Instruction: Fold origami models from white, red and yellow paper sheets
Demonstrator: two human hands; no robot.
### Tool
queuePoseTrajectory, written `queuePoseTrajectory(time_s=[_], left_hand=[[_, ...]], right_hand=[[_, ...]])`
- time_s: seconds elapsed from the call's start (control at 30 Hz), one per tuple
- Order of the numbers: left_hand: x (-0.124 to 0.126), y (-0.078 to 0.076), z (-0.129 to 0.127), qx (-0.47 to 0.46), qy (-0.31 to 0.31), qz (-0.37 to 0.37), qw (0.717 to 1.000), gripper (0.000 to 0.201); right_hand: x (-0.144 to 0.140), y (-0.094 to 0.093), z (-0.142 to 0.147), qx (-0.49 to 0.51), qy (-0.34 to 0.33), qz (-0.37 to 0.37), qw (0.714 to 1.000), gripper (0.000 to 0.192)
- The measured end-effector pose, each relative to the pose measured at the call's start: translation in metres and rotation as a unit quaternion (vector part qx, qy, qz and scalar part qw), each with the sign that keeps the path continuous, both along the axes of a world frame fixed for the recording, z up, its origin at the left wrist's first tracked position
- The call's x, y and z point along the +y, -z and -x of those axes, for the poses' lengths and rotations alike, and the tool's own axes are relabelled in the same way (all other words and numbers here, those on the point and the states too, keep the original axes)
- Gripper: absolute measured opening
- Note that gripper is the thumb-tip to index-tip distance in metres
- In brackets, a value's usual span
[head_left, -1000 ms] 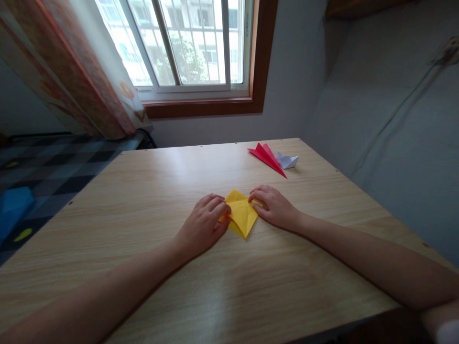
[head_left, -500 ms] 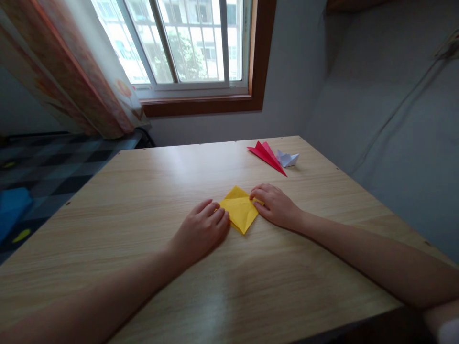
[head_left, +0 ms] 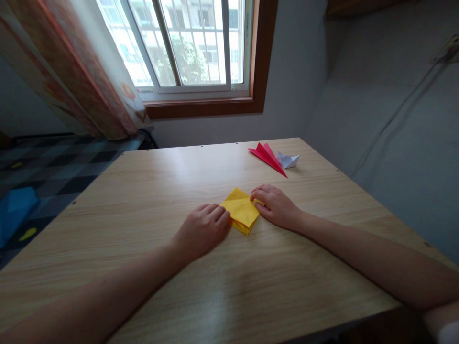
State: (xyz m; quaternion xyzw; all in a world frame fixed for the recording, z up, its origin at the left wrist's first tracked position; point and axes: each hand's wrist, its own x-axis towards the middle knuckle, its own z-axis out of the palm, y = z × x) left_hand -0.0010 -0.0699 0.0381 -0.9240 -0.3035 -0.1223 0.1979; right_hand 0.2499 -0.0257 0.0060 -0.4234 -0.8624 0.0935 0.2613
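Between my hands, on the wooden table, lies a yellow folded paper [head_left: 241,208] in a diamond shape. Its near corner is parted, so a lower layer shows under the top one. My left hand [head_left: 206,228] is closed at the paper's left corner, its fingers curled over the edge and the thumb hidden. At the right corner my right hand [head_left: 275,205] pinches the paper between thumb and fingers. Both forearms reach in from the near side of the table.
Farther back on the table [head_left: 150,186] a red paper plane [head_left: 267,157] touches or lies close to a white paper boat [head_left: 288,160]. Left of the table, a blue paper thing [head_left: 16,210] lies on a checked cloth [head_left: 71,165]. A window and curtain are behind.
My left hand has closed more at the left corner, and the paper's near corner has lifted so its layers part. My right hand stays nearly still. The view has shifted slightly.
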Motion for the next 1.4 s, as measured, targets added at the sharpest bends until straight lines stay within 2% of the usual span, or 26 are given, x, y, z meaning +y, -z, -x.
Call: queuePoseTrajectory(time_s=[0.2,0.37,0.53,0.63,0.77,0.93,1.17,1.4], left_hand=[[0.004,0.0,0.002,-0.039,0.0,0.032,0.999,0.018],[0.013,0.006,0.004,-0.137,0.004,0.109,0.984,0.021],[0.018,0.01,0.005,-0.222,-0.042,0.171,0.959,0.015],[0.02,0.01,0.005,-0.247,-0.064,0.191,0.948,0.013],[0.021,0.01,0.006,-0.253,-0.061,0.187,0.947,0.013],[0.023,0.012,0.006,-0.241,-0.037,0.19,0.951,0.015],[0.02,0.009,0.005,-0.229,-0.014,0.197,0.953,0.024],[0.02,0.011,0.004,-0.217,-0.045,0.195,0.955,0.013]], right_hand=[[-0.001,-0.002,0.001,0.014,-0.007,0.002,1.0,0.015],[-0.001,-0.004,0.0,0.02,-0.028,0.007,0.999,0.032],[-0.003,-0.007,-0.002,0.033,-0.055,-0.003,0.998,0.042],[-0.004,-0.007,-0.001,0.033,-0.059,-0.004,0.998,0.036],[-0.003,-0.004,0.0,0.021,-0.04,-0.019,0.999,0.024],[0.001,0.0,-0.001,0.041,-0.024,-0.007,0.999,0.031],[0.001,-0.002,-0.001,0.062,-0.003,0.009,0.998,0.028],[-0.001,-0.004,0.0,0.045,0.011,-0.004,0.999,0.017]])
